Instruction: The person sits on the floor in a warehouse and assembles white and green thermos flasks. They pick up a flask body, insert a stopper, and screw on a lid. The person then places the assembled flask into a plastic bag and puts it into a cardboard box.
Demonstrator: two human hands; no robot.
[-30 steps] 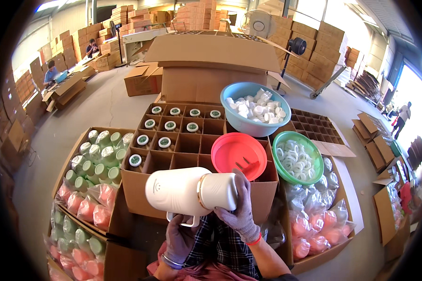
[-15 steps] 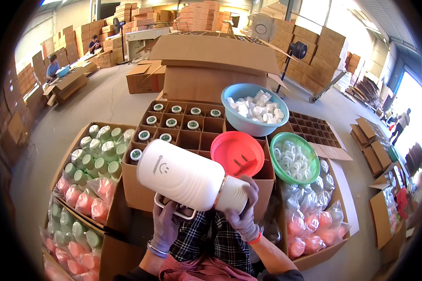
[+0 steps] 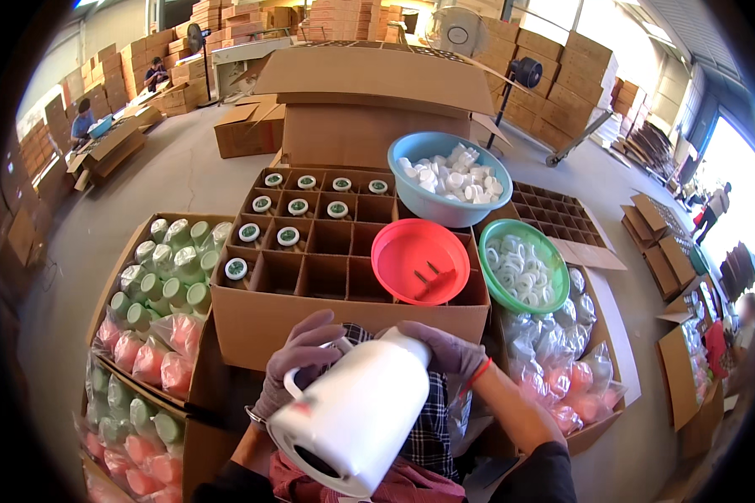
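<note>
A white vacuum jug (image 3: 365,402) is tilted over my lap, its wide end with a dark recess toward me and its narrower end pointing away. My left hand (image 3: 302,362), in a thin greyish glove, is closed at the jug's white handle. At the narrow end, my gloved right hand (image 3: 445,345) is wrapped round the jug; its palm side is hidden. Just beyond stands a divided carton (image 3: 344,314), with several white-rimmed, green-centred bottle tops showing in its cells. A red bowl (image 3: 394,285) rests on the carton and holds a few small dark pieces.
A blue basin (image 3: 411,205) of white caps and a green basin (image 3: 499,298) of white rings stand at the right. Cartons of bagged green and pink cups (image 3: 149,364) flank me on both sides. Behind are a tall carton (image 3: 369,134), a fan (image 3: 527,72) and distant people.
The jug has come down toward my lap and turned, so its wide end now faces me rather than left. Both hands moved with it. The view has shifted slightly.
</note>
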